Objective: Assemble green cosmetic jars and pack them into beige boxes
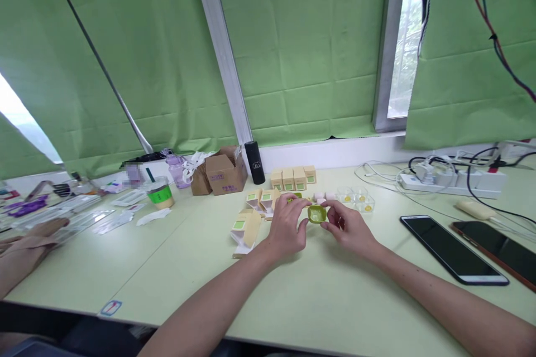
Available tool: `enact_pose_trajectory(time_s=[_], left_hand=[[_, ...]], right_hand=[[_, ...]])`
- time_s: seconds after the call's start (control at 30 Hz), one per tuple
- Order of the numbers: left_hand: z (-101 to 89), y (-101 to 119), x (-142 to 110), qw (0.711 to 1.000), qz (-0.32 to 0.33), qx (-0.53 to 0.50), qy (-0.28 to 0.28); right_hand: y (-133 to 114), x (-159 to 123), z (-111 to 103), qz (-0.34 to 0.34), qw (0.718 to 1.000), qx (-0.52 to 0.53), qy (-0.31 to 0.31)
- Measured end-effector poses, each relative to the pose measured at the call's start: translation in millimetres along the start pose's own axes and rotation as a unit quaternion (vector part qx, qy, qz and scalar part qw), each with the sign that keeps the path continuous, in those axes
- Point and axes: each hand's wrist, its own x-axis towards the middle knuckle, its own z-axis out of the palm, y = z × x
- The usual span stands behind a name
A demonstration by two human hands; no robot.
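Note:
A small square green dish [317, 213] is held up over the table between my two hands, its hollow side facing me. My right hand [348, 227] pinches its right edge with thumb and fingers. On the other side, the curled thumb and index finger of my left hand [288, 227] are at its left edge. Another green piece [295, 196] shows partly behind my left fingers. Small pink-white pieces [330, 195] and clear cups with yellow centres [360, 197] lie just beyond my right hand. Opened cream boxes with green windows [246, 228] lie left of my left hand.
Several closed small boxes [293, 178] stand in a row at the back, near a black bottle [254, 163] and a cardboard box [226, 172]. Two phones [454, 248] and a power strip [456, 183] lie right. Another person's hand [46, 228] rests far left, beyond a drink cup [160, 194].

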Motion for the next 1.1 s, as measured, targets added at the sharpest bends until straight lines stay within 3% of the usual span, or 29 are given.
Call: enact_pose_trajectory(time_s=[0.27, 0.5, 0.93, 1.1], left_hand=[[2.5, 2.0, 0.6, 1.000, 0.012, 0.010, 0.012], [3.4, 3.2, -0.4, 0.999, -0.036, 0.033, 0.006], [2.1, 5.9, -0.2, 0.999, -0.041, 0.030, 0.001], [3.4, 4.7, -1.4, 0.997, -0.079, 0.001, -0.003]], right_hand=[[3.0, -1.1, -2.7, -0.014, 1.000, 0.018, 0.003], [-0.1, -1.2, -4.9, -0.021, 1.000, 0.011, 0.007], [-3.3, -1.6, -6.0, -0.023, 0.999, 0.025, 0.020], [-3.8, -2.2, -4.7, -0.024, 0.999, 0.019, 0.033]])
